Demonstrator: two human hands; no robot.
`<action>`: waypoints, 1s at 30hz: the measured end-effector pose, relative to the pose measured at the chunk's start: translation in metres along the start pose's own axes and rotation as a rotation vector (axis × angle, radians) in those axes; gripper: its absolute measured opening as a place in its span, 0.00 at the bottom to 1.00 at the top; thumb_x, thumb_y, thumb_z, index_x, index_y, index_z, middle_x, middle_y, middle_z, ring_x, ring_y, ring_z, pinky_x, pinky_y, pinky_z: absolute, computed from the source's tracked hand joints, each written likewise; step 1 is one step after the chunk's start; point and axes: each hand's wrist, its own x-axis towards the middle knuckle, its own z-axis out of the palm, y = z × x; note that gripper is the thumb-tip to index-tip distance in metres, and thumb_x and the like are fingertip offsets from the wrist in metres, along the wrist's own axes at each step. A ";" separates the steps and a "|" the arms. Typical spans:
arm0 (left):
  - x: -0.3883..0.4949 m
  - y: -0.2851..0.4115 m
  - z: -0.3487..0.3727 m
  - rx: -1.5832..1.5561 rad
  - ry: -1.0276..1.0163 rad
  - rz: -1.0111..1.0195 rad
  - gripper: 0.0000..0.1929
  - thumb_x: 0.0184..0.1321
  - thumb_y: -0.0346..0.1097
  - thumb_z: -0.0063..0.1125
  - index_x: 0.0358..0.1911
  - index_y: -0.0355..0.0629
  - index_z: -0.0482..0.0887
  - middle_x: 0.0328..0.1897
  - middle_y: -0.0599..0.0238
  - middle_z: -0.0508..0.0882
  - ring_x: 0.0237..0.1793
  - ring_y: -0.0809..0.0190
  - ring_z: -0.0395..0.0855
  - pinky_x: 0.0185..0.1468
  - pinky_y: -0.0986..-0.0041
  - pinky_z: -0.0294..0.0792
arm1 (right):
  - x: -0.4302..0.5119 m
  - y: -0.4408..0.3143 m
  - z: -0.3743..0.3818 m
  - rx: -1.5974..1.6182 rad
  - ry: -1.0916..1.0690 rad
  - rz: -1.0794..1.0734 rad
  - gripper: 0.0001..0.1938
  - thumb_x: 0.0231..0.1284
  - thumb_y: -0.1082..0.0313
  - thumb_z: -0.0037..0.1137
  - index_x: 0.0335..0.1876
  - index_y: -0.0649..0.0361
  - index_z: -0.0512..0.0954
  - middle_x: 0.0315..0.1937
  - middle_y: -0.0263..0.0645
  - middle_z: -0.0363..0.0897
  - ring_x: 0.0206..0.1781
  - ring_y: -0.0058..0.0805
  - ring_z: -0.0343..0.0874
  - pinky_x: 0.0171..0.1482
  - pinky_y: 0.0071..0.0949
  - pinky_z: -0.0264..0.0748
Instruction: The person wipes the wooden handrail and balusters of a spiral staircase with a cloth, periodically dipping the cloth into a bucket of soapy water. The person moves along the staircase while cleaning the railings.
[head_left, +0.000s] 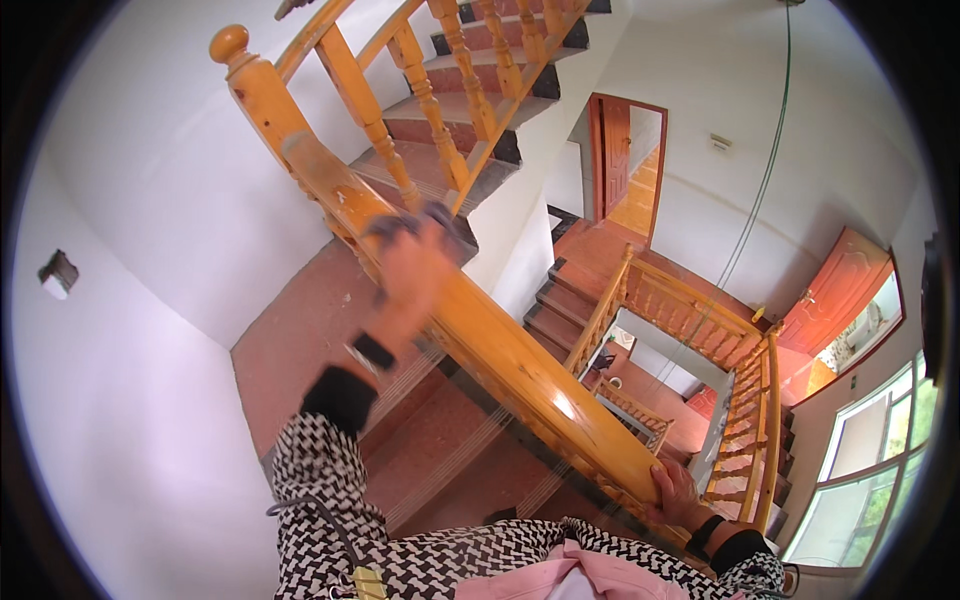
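A varnished wooden handrail (517, 345) runs diagonally in front of me, from the newel post (259, 90) with a ball top down to the lower right. My left hand (420, 262), blurred, presses a dark cloth (401, 223) onto the rail's upper part; the cloth's outline is too smeared to make out fully. Just above it, the rail surface looks dull and dusty with a pale chipped spot, while lower down it shines. Around the rail's lower part, my right hand (673, 491) is closed, thumb on the top face.
Reddish stairs (442, 442) with dark edges descend beneath the rail. Turned balusters (427, 105) line the flight going up. An open stairwell drops away at right, bordered by a wooden railing (690, 300). A green cord (772, 150) hangs over it. White wall (135, 360) stands at left.
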 end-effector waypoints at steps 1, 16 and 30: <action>-0.043 0.025 -0.002 0.078 -0.119 0.317 0.14 0.64 0.48 0.57 0.43 0.47 0.82 0.43 0.64 0.80 0.37 0.53 0.80 0.34 0.59 0.74 | -0.001 0.000 0.001 -0.012 -0.005 0.011 0.42 0.41 0.55 0.71 0.66 0.57 0.65 0.57 0.57 0.70 0.52 0.59 0.76 0.50 0.56 0.76; 0.022 0.073 0.038 0.854 -0.632 0.794 0.15 0.60 0.53 0.60 0.39 0.53 0.92 0.41 0.67 0.91 0.47 0.57 0.89 0.44 0.60 0.78 | 0.008 -0.010 -0.012 0.019 0.064 0.061 0.40 0.36 0.56 0.70 0.63 0.53 0.70 0.55 0.55 0.74 0.48 0.55 0.78 0.46 0.52 0.76; -0.127 0.092 -0.009 0.101 -0.098 0.716 0.12 0.53 0.40 0.65 0.42 0.57 0.90 0.51 0.63 0.80 0.36 0.50 0.79 0.35 0.59 0.75 | 0.002 -0.006 -0.008 0.042 -0.073 0.179 0.39 0.47 0.49 0.70 0.69 0.45 0.71 0.61 0.48 0.72 0.56 0.49 0.76 0.55 0.47 0.74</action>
